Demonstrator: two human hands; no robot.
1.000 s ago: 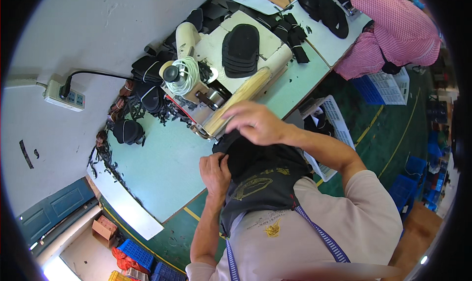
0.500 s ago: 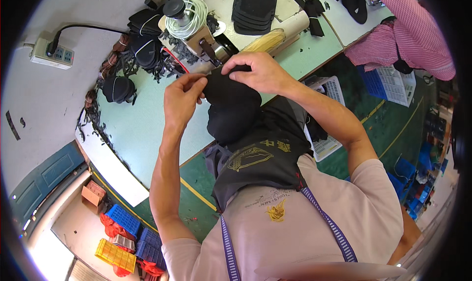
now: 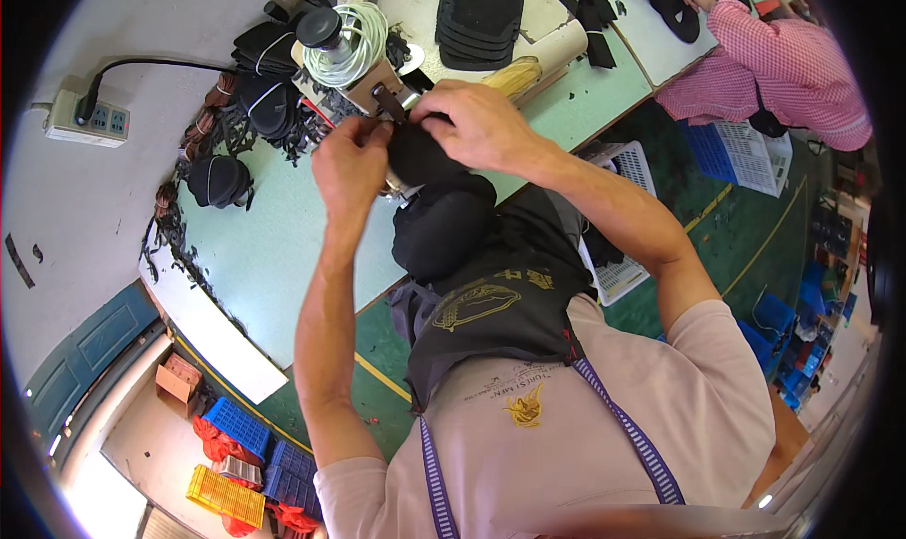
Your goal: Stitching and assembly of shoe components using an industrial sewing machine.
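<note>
At the sewing machine (image 3: pixel 411 15), my two hands hold a soft black fabric piece (image 3: pixel 422 154) close under the needle area. My left hand (image 3: pixel 353 166) pinches its left edge between thumb and fingers. On its upper right side, my right hand (image 3: pixel 479 124) is closed with curled fingers. Below them more black fabric (image 3: pixel 442 223) hangs over the table edge onto my dark apron (image 3: pixel 491 317). My fingers and the fabric hide the needle and the spot being worked.
A stack of black curved pieces (image 3: pixel 479 20) lies on the machine bed. Tied black bundles (image 3: pixel 219 180) and scraps line the left side of the green table (image 3: pixel 269 256). A white crate (image 3: pixel 634 166) stands at right. A co-worker in a pink checked sleeve (image 3: pixel 788 72) is at far right.
Both hands have moved the black fabric up and closer to the machine, and its upper part is now spread between them. The co-worker's hand has come into view at top right.
</note>
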